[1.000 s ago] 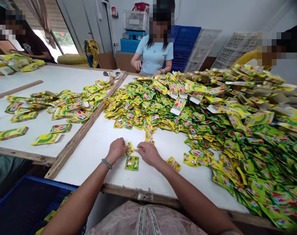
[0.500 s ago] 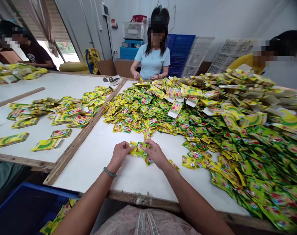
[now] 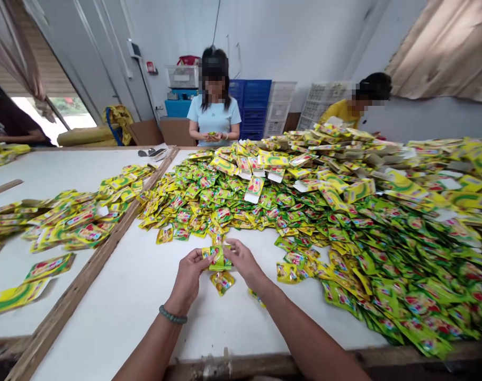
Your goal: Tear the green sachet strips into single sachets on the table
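Observation:
My left hand and my right hand meet over the white table and together hold a small stack of yellow-green sachets between the fingertips. One loose sachet lies on the table just below the hands. A huge heap of the same sachets spreads from right behind the hands across the table's right side. Flat yellow cartons lie on top of the heap farther back.
A wooden rail separates this table from a left table holding flat cartons. A person in a light blue shirt stands at the far end, another in yellow at the far right. Blue and white crates line the wall.
My hands picked sachets up off the table and now hold them raised between both hands. The view has tilted up and shifted, so the blue crate at my lower left is out of sight.

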Tool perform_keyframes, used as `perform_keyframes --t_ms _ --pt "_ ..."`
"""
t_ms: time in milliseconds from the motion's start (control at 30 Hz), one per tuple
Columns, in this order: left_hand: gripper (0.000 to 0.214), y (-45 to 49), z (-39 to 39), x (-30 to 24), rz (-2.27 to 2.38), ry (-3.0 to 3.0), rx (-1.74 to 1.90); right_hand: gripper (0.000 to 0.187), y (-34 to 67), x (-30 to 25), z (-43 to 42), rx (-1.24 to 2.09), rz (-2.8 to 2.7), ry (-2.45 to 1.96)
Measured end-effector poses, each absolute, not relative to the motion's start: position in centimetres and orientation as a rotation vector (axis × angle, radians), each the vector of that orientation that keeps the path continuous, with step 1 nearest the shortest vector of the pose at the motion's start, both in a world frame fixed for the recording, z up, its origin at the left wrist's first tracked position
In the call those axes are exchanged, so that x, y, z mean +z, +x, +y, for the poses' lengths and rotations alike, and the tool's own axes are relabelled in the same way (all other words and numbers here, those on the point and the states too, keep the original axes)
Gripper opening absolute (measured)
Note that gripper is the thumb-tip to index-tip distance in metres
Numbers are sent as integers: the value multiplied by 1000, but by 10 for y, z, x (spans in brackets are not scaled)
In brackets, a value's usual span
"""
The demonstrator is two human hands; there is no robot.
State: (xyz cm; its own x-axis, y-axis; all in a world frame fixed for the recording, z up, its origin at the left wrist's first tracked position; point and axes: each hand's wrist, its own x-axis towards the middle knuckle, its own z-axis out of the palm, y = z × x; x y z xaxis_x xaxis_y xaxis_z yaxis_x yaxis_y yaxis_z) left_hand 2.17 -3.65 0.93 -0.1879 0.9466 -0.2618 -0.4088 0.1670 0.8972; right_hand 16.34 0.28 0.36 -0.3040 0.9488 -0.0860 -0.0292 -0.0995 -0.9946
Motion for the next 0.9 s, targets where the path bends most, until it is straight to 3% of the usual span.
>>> perform_keyframes --t_ms 100,333,500,667,900 --pt "23 31 -23 13 1108 713 1347 36 176 16 6 1617 -1446 -1003" --pt "26 45 30 45 1099 1018 986 26 214 8 29 1174 -1372 -1161" --pt "29 76 98 84 1636 1541 965 33 232 3 45 890 -1184 -1347" --pt "57 141 161 89 2238 2061 868 37 232 1 42 798 -1165 -1332" --pt "56 145 178 62 2126 2257 681 32 240 14 42 806 -1037 -1299"
